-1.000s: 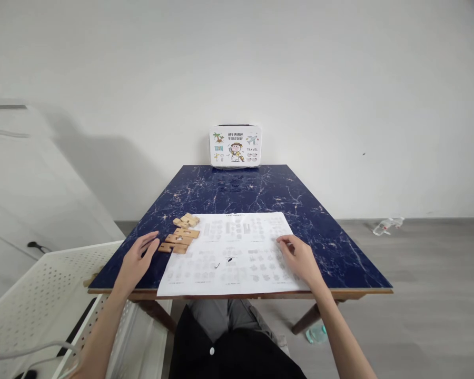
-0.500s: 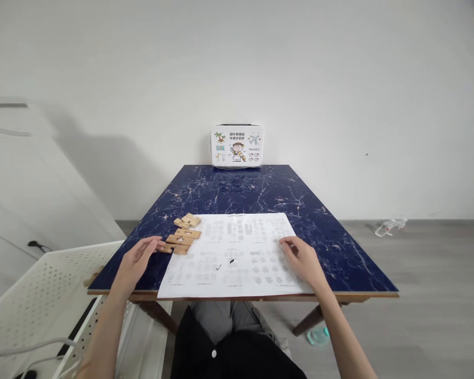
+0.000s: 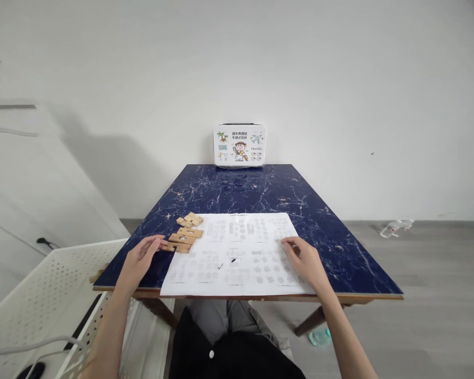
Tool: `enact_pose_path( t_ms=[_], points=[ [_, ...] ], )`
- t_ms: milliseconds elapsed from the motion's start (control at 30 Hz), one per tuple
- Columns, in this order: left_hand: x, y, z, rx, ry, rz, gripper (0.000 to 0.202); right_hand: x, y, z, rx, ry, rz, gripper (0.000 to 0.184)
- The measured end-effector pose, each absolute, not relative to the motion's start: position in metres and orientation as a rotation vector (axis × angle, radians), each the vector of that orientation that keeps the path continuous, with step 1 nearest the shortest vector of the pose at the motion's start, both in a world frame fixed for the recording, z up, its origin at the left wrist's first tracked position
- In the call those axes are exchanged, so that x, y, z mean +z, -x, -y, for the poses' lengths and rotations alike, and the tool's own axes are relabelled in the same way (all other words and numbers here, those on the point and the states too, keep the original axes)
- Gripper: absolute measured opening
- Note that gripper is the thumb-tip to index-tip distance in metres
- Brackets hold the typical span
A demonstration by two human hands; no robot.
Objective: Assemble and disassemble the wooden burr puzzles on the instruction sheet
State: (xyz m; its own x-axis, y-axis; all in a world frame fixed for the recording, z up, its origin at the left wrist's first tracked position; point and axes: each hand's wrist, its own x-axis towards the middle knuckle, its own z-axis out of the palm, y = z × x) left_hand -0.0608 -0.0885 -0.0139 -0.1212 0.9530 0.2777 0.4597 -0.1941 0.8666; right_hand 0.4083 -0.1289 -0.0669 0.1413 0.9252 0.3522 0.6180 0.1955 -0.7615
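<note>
1. the left hand (image 3: 139,258) is at the table's left side, its fingertips at the near end of the flat wooden pieces (image 3: 185,240); fingers loosely bent, but whether they grip a piece or merely touch it i cannot tell.
2. those pieces lie over the left edge of the printed sheet (image 3: 237,273), with small wooden blocks (image 3: 190,219) just beyond; overlap blurs how many there are.
3. the right hand (image 3: 305,262) is curled over the sheet's right edge, thumb and forefinger close together; whether they pinch paper is unclear, the other fingers being hidden.
4. the sheet's print is too faint to read.
5. the frame cuts off the white basket (image 3: 35,284) at left.
</note>
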Motion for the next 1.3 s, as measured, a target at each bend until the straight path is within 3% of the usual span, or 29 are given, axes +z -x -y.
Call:
enact_pose_path(
  t_ms=[600,1300],
  points=[
    [-0.031,0.061,0.085,1.278,-1.831,-1.848,0.049,-0.065,-0.410,0.129,0.444,1.518,1.564,0.030],
    [-0.019,0.045,0.098,1.190,-1.854,-1.969,0.040,-0.063,-0.410,0.133,0.459,1.551,1.560,0.033]
  ],
)
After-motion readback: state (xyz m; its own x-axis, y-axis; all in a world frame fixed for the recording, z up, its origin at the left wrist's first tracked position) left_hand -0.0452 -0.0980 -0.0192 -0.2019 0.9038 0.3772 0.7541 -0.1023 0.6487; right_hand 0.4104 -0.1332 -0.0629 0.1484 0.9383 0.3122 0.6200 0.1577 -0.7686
